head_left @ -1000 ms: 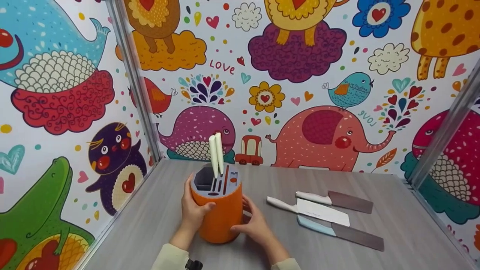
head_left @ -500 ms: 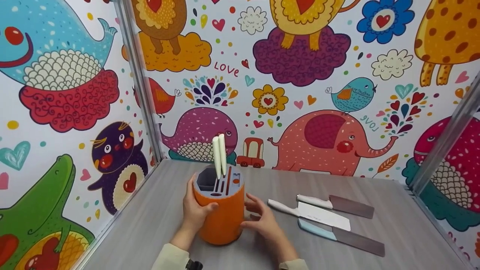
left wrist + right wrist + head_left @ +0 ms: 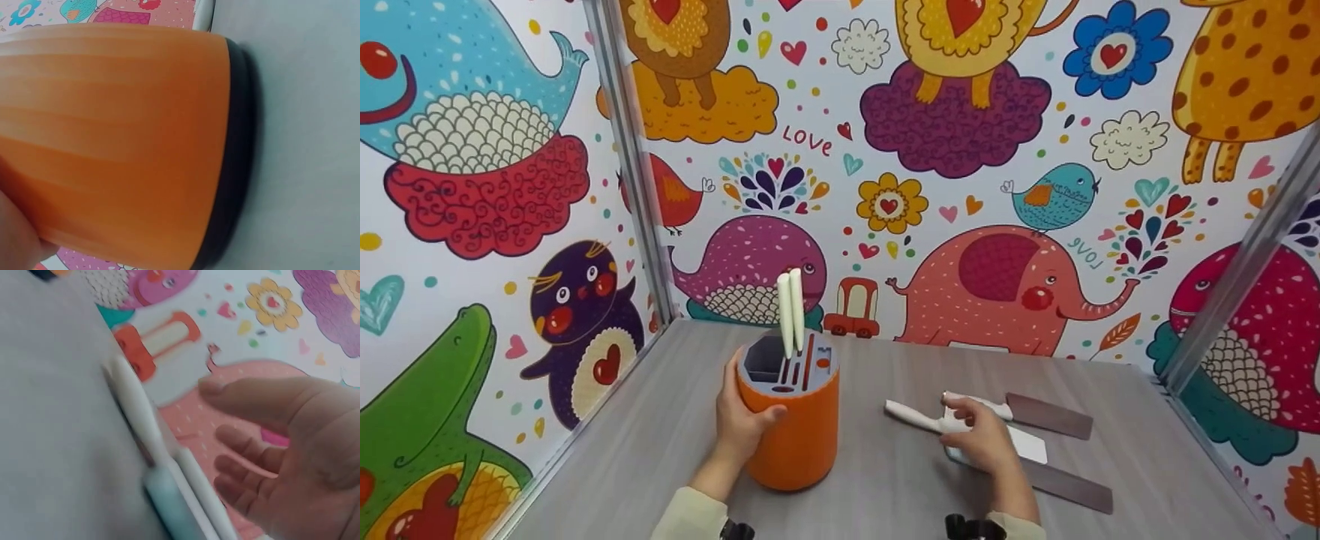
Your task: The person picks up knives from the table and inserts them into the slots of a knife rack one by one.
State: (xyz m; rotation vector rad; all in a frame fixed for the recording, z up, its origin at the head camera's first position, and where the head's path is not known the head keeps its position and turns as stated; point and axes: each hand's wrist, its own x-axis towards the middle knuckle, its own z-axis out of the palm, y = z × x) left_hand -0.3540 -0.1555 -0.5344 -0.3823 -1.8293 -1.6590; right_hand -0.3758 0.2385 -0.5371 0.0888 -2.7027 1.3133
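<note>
An orange knife block (image 3: 795, 439) with a grey slotted top stands upright on the table. Two white-handled utensils (image 3: 791, 311) stick up from its slots. My left hand (image 3: 741, 416) grips the block's left side, its thumb on the front. Over three cleavers on the right is my right hand (image 3: 988, 441), fingers loosely bent and holding nothing. The middle cleaver has a white handle (image 3: 911, 415) and pale blade; the far cleaver (image 3: 1050, 415) and near cleaver (image 3: 1072, 484) have dark blades. In the right wrist view, the near one's light blue handle (image 3: 171, 503) shows, apart from my fingers.
The grey table (image 3: 637, 465) is bounded by a printed back wall (image 3: 877, 127) and side walls with metal corner posts (image 3: 634, 165). The cleavers lie close together, the middle one overlapping the near one's blade.
My right hand has let go of the knife block and moved right, over the cleavers. The left hand still holds the block, which stays in place.
</note>
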